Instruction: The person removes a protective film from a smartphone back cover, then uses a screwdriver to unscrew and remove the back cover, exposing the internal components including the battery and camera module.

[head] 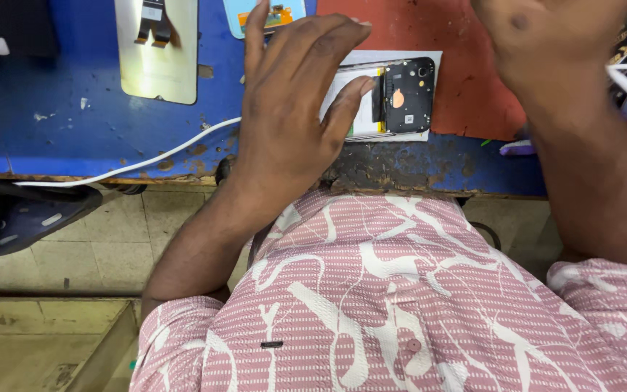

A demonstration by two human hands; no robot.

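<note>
Blue bench [74, 123]: worn and scratched, with a red mat [466, 65] on its right part.
Opened phone [393, 94]: lies flat on a white sheet [371, 58] at the near edge of the red mat, back cover off, black inner plate to the right, pale battery to the left.
Left hand [292, 109]: rests over the phone's left half, fingers spread, thumb tip pressed on the battery area; it presses down and is not closed around anything.
Right hand [546, 43]: raised above the red mat, right of the phone and apart from it; its fingers run out of view, so I cannot tell its grip.
Screen panel [157, 47]: lies face down on the bench, well left of the phone.
White cable [139, 161]: runs across the bench toward the left hand.
Shirt [400, 305]: pink with white pattern, below the bench edge.
</note>
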